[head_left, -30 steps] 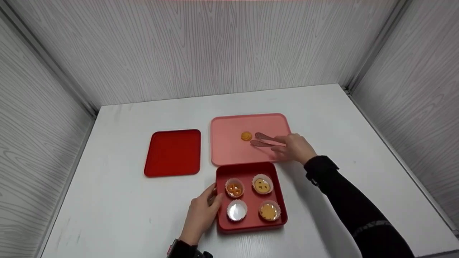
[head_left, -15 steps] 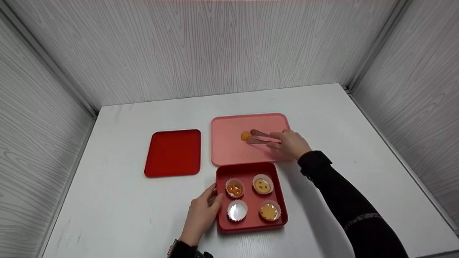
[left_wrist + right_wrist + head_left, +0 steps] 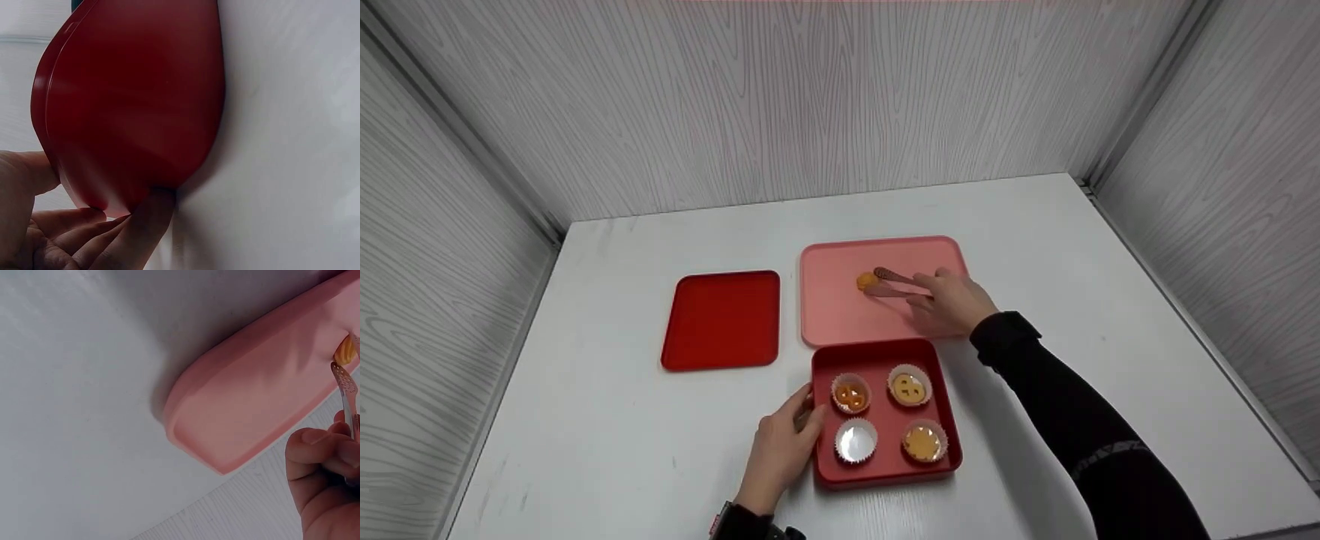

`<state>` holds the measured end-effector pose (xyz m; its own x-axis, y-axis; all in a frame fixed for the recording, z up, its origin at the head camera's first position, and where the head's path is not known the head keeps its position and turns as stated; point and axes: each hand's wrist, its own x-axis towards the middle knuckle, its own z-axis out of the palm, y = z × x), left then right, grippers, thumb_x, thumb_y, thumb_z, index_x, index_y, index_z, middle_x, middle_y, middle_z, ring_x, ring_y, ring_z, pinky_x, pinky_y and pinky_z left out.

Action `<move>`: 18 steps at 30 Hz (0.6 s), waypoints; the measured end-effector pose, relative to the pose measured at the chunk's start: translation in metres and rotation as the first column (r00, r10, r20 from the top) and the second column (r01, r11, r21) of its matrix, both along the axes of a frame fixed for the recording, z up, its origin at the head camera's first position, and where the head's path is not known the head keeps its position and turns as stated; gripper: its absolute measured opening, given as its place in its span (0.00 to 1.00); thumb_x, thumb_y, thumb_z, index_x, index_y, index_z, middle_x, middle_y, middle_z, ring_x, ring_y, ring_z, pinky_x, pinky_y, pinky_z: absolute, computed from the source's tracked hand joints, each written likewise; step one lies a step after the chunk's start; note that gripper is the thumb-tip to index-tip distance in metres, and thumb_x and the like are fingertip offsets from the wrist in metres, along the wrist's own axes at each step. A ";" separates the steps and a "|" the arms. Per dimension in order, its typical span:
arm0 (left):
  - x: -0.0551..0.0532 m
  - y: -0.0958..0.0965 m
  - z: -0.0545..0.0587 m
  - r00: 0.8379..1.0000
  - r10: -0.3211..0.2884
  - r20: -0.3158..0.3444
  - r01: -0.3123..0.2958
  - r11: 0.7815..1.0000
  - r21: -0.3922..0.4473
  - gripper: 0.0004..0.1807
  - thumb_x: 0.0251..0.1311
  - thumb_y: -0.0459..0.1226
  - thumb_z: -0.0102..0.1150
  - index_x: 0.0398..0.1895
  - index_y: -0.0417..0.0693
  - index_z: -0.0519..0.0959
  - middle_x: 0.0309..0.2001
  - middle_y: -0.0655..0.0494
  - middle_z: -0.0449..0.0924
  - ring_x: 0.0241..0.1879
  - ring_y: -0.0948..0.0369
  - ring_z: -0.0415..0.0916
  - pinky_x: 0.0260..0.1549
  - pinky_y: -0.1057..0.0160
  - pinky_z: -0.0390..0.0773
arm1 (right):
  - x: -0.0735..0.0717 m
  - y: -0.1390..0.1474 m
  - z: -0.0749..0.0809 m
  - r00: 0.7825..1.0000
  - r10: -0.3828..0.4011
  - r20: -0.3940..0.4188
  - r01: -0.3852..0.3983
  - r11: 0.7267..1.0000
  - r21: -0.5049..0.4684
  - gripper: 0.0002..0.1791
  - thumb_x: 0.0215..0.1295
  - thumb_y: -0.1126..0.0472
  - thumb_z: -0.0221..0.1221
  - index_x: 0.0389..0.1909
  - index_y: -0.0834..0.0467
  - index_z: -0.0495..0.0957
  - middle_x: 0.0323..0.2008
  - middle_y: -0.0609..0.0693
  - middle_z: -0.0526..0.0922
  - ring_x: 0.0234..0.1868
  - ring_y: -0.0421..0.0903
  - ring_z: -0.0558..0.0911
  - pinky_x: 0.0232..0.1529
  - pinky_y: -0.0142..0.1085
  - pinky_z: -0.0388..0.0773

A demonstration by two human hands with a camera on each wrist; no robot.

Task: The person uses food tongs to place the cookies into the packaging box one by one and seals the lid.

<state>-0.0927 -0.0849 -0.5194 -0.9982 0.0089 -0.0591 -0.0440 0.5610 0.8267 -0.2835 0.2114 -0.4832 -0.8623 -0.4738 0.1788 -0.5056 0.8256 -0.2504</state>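
Note:
My right hand [image 3: 955,300] holds small pinkish-brown tongs [image 3: 904,292] over the pink tray [image 3: 840,323]. Their perforated tips reach either side of a small round golden piece [image 3: 865,281], ridged like a piped cookie [image 3: 345,351] in the right wrist view. On the near side, my left hand [image 3: 782,447] holds the left wall of a deep red box [image 3: 883,474], thumb near the rim and fingers against its side. Inside the box stand several white paper cups; three hold golden cookie-like pieces, while the front left cup [image 3: 856,440] shows only a bare shiny bottom.
A flat bright red square tray [image 3: 722,321] lies left of the pink tray on the white table [image 3: 585,420]. Pale wood-grained panels [image 3: 810,105] stand behind and at both sides. The box's back edge is close to the pink tray's front edge.
My right hand has moved left with the tongs, whose tips have gone from beside the golden piece to around it. The piece has shifted slightly left. My left hand and the box stay put.

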 end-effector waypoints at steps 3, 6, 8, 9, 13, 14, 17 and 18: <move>0.000 0.000 0.000 1.000 0.001 0.001 -0.001 1.000 -0.001 0.28 0.73 0.47 0.58 0.71 0.43 0.73 0.59 0.46 0.84 0.60 0.50 0.81 0.63 0.45 0.75 | 0.000 -0.003 0.001 1.000 0.001 0.005 -0.001 1.000 -0.010 0.21 0.72 0.50 0.63 0.57 0.60 0.80 0.34 0.60 0.77 0.29 0.54 0.78 0.32 0.47 0.78; 0.000 0.000 0.000 1.000 0.004 0.007 -0.004 1.000 0.001 0.28 0.73 0.47 0.58 0.71 0.43 0.73 0.59 0.46 0.83 0.60 0.49 0.81 0.63 0.45 0.75 | -0.001 -0.008 0.003 1.000 -0.005 0.018 0.006 1.000 -0.006 0.23 0.72 0.49 0.62 0.59 0.60 0.80 0.35 0.61 0.79 0.30 0.54 0.79 0.34 0.47 0.79; 0.000 0.000 0.000 1.000 0.004 0.010 -0.005 1.000 0.003 0.28 0.73 0.47 0.58 0.71 0.44 0.73 0.59 0.45 0.83 0.60 0.49 0.80 0.63 0.45 0.75 | -0.002 -0.011 0.005 1.000 -0.005 0.014 0.005 1.000 0.012 0.23 0.72 0.49 0.62 0.59 0.60 0.80 0.35 0.61 0.79 0.32 0.54 0.80 0.35 0.47 0.80; 0.000 0.000 0.000 1.000 0.005 0.013 -0.005 1.000 0.004 0.28 0.73 0.47 0.58 0.71 0.44 0.73 0.59 0.45 0.83 0.60 0.49 0.80 0.63 0.45 0.75 | -0.002 -0.013 0.006 1.000 -0.007 0.010 0.006 1.000 0.022 0.23 0.72 0.49 0.62 0.58 0.60 0.80 0.35 0.61 0.80 0.32 0.55 0.80 0.35 0.47 0.80; 0.000 0.000 0.000 1.000 0.006 0.019 -0.006 1.000 0.003 0.29 0.73 0.48 0.58 0.71 0.44 0.73 0.60 0.45 0.83 0.61 0.49 0.80 0.64 0.46 0.74 | -0.003 -0.020 0.008 1.000 -0.010 -0.014 0.011 0.997 0.081 0.22 0.72 0.48 0.62 0.56 0.61 0.81 0.34 0.62 0.80 0.32 0.56 0.82 0.34 0.46 0.81; 0.000 0.000 0.000 1.000 0.006 0.019 -0.006 1.000 0.003 0.29 0.73 0.48 0.57 0.71 0.44 0.73 0.60 0.45 0.83 0.61 0.49 0.80 0.64 0.46 0.74 | -0.003 -0.022 0.008 1.000 -0.010 -0.022 0.013 0.995 0.099 0.22 0.72 0.48 0.62 0.55 0.61 0.81 0.34 0.63 0.80 0.31 0.56 0.82 0.34 0.46 0.82; 0.000 0.000 0.000 1.000 0.007 0.015 -0.007 1.000 0.001 0.28 0.73 0.48 0.58 0.71 0.44 0.73 0.59 0.46 0.83 0.61 0.49 0.80 0.64 0.46 0.74 | -0.004 -0.026 0.008 0.999 -0.022 -0.033 0.026 0.990 0.138 0.21 0.73 0.48 0.61 0.52 0.62 0.81 0.33 0.64 0.80 0.29 0.57 0.82 0.32 0.47 0.81; 0.000 0.000 0.000 1.000 0.007 0.014 -0.007 1.000 0.002 0.28 0.73 0.48 0.58 0.71 0.44 0.73 0.59 0.46 0.83 0.61 0.49 0.79 0.64 0.46 0.74 | -0.004 -0.027 0.007 0.999 -0.030 -0.034 0.035 0.988 0.149 0.20 0.74 0.48 0.61 0.51 0.62 0.81 0.32 0.64 0.79 0.29 0.57 0.82 0.31 0.47 0.81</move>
